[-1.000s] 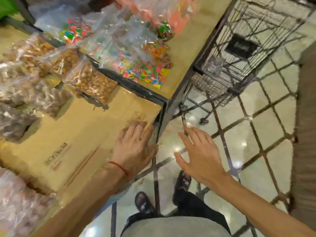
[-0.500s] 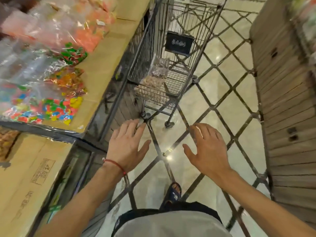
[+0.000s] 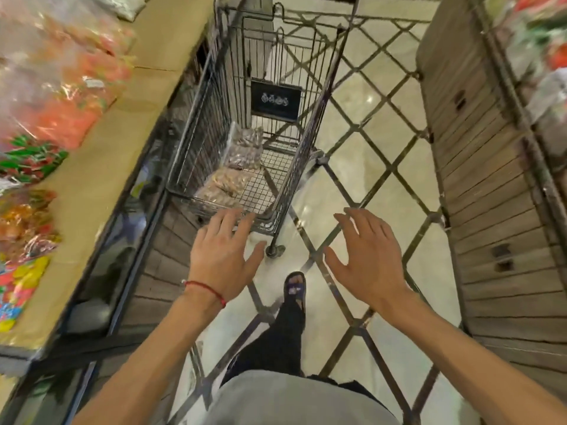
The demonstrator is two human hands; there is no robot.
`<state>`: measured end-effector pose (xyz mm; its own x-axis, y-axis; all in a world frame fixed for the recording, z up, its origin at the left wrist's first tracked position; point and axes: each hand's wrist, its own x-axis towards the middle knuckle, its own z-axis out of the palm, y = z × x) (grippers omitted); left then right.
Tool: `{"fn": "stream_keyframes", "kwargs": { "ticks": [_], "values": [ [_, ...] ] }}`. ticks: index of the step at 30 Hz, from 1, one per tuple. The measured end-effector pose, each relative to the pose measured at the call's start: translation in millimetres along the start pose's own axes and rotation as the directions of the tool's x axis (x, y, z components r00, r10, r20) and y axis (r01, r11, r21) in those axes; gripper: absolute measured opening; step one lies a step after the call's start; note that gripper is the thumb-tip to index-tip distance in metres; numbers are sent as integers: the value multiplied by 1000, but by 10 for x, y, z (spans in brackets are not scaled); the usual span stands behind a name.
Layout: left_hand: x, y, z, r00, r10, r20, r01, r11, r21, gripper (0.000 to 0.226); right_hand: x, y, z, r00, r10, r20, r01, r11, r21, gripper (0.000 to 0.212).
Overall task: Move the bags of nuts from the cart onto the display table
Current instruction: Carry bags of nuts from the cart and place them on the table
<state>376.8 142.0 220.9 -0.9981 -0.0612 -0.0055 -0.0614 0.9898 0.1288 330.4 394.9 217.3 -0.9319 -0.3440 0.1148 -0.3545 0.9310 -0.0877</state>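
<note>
A dark wire shopping cart (image 3: pixel 310 124) stands in the aisle straight ahead. Clear bags of nuts (image 3: pixel 233 173) lie in its basket, a darker one behind paler ones. My left hand (image 3: pixel 222 253), with a red string on its wrist, is stretched out with spread fingers just short of the cart's near rim, holding nothing. Beside it my right hand (image 3: pixel 366 256) is also spread and empty, over the floor to the right of the cart. The display table (image 3: pixel 107 148) runs along the left, covered in brown cardboard.
Bags of colourful sweets (image 3: pixel 33 154) lie on the table at the left. A wooden slatted stand (image 3: pixel 497 210) walls the aisle on the right. My sandalled foot (image 3: pixel 295 288) steps forward on the tiled floor between them.
The view has swung from the table with its nut bags to the aisle. Both hands left the table edge and now reach toward the cart, which is closer than before.
</note>
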Motion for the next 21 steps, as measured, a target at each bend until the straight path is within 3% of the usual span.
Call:
{"fn": "stream_keyframes", "kwargs": {
  "ticks": [11, 17, 21],
  "values": [
    [1948, 247, 111, 994, 18, 110, -15, 1000, -22, 61, 1724, 723, 154, 993, -119, -14, 118, 992, -31, 59],
    [2723, 349, 91, 988, -31, 149, 41, 997, -62, 61, 2552, 996, 226, 992, -126, 22, 126, 992, -9, 58],
    [3198, 395, 183, 974, -122, 191, 139, 987, -79, 66, 3223, 1167, 311, 975, -210, 80, 209, 978, 21, 60]
  ]
}}
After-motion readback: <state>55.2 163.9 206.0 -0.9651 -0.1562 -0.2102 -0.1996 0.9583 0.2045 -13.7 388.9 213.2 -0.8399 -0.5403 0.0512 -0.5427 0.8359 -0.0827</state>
